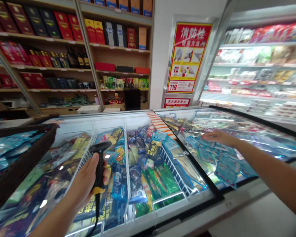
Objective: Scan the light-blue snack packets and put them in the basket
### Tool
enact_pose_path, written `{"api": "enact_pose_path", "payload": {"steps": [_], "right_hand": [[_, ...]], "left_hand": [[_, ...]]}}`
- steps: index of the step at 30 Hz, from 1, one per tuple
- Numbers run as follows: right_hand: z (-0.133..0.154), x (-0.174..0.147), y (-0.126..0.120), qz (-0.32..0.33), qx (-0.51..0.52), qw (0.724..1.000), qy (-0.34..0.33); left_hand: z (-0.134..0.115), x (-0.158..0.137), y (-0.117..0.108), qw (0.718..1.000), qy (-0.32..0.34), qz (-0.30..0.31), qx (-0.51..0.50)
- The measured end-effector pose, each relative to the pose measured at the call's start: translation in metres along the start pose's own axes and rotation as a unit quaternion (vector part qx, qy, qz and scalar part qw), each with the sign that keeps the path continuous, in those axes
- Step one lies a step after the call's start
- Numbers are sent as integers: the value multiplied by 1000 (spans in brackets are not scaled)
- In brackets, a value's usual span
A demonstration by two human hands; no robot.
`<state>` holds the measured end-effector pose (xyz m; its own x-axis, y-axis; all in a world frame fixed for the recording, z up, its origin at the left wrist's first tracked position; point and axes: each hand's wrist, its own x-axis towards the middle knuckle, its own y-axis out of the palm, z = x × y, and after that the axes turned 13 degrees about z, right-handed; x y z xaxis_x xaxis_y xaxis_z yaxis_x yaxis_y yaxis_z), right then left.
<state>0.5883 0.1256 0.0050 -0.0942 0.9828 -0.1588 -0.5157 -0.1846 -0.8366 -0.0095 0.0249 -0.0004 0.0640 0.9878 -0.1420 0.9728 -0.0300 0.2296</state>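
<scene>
My left hand [87,174] is wrapped round a black barcode scanner [98,164], whose cable hangs down over the freezer. Beneath it, several wrapped ice creams [119,177] lie in white wire baskets. Over on the right, my right hand [218,137] reaches above a spread of light blue packets [219,154] lying on the freezer's glass lid. Its fingers stretch out at the far edge of the packets; whether they touch one I cannot tell. Another light blue packet [160,135] lies on top of the ice creams near the lid's edge.
A dark woven basket [24,168] with more light blue packets stands at the left. The lid's black frame [199,168] crosses the chest freezer. Shelves of boxed bottles [113,34] line the back, and a lit refrigerated display [259,65] stands at the right.
</scene>
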Motion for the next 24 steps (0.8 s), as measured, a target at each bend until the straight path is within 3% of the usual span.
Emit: {"api": "enact_pose_path", "payload": {"steps": [2, 4, 8, 11, 14, 17, 24], "right_hand": [[-12, -24, -6, 21, 17, 1000, 2], [-29, -52, -6, 23, -41, 999, 0], [-62, -102, 14, 120, -166, 977, 63], [-74, -117, 31, 109, -193, 970, 95], [-69, -112, 32, 47, -214, 974, 59], [-48, -95, 24, 31, -241, 970, 30], [11, -49, 10, 155, -260, 953, -21]], "left_hand": [[0, 1, -2, 1000, -14, 6, 2], [1, 2, -3, 1000, -13, 12, 5], [3, 2, -1, 1000, -8, 15, 1], [3, 0, 3, 1000, -1, 23, 11], [0, -4, 8, 999, 11, 24, 20], [-4, -7, 11, 1000, 1, 19, 17], [-4, -6, 9, 1000, -3, 17, 9]]}}
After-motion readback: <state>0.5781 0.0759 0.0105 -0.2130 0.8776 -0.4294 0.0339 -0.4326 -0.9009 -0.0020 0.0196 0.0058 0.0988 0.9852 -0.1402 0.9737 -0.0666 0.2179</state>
